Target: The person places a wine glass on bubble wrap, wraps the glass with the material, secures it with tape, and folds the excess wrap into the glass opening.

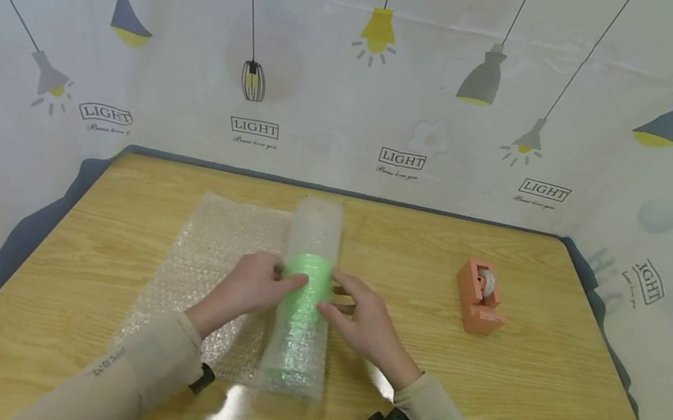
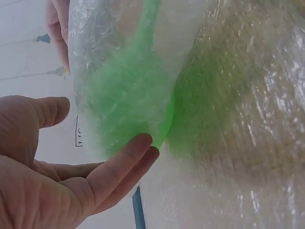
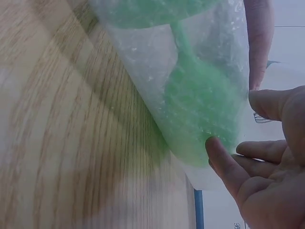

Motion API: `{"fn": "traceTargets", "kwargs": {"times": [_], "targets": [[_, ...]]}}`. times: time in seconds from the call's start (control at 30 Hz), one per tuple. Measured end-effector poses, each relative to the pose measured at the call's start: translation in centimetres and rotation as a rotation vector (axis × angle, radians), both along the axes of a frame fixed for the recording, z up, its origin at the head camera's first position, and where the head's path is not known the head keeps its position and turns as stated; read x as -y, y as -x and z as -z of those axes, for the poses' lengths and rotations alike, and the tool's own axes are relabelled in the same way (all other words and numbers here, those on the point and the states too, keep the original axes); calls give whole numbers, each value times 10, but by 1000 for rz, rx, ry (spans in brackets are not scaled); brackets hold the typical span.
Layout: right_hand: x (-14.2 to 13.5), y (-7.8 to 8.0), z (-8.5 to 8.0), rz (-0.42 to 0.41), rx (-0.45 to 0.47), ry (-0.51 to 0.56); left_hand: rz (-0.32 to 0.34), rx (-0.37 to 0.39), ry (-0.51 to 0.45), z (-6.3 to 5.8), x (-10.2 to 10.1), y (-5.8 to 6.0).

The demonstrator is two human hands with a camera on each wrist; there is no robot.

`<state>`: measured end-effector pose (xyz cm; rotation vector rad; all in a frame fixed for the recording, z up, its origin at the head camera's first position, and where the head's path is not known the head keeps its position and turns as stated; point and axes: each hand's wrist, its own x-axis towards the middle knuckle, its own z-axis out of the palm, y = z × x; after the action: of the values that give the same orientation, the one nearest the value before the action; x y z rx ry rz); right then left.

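A roll of clear bubble wrap point(image 1: 315, 232) lies on the table. Inside it is a green object point(image 2: 128, 90) with a rounded bowl-like part and a narrow stem; the layers blur its outline, though it resembles a stemmed glass. From the left, my left hand point(image 1: 255, 281) touches the roll, its thumb on top and its nearly straight fingers along the side. Opposite it, my right hand point(image 1: 368, 318) touches the right side with extended fingers, seen close up in the right wrist view. A flat sheet of bubble wrap point(image 1: 191, 276) spreads leftward from the roll.
An orange tape dispenser point(image 1: 477, 309) holding a roll of tape point(image 1: 485, 282) stands to the right on the wooden table point(image 1: 545, 383). Behind the table and at its sides hangs a white curtain point(image 1: 335, 37) printed with lamps.
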<state>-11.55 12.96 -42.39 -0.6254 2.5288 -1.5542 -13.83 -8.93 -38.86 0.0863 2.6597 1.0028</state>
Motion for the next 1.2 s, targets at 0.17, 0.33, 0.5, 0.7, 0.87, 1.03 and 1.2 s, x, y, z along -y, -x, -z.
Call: {"fn": "traceTargets", "kwargs": {"times": [0.17,0.33,0.5,0.7,0.87,1.03,1.2], "targets": [[1,1,1,-34,-14,29,-21,57,18,1,2,1],[2,2,1,-40,-20,47,-39,100,-10,1,3,0],[3,3,3,-14,-6,46,-65,131,-39,3,7,0],[3,3,6,17,94,-55,-89,157,-82,10,16,0],[1,4,9,-2,127,-79,-90,154,-128,15,19,1],[-1,5,11,-24,115,-80,-85,135,-151,17,19,0],[-3,7,13,-40,89,-55,-59,128,-176,16,19,0]]}}
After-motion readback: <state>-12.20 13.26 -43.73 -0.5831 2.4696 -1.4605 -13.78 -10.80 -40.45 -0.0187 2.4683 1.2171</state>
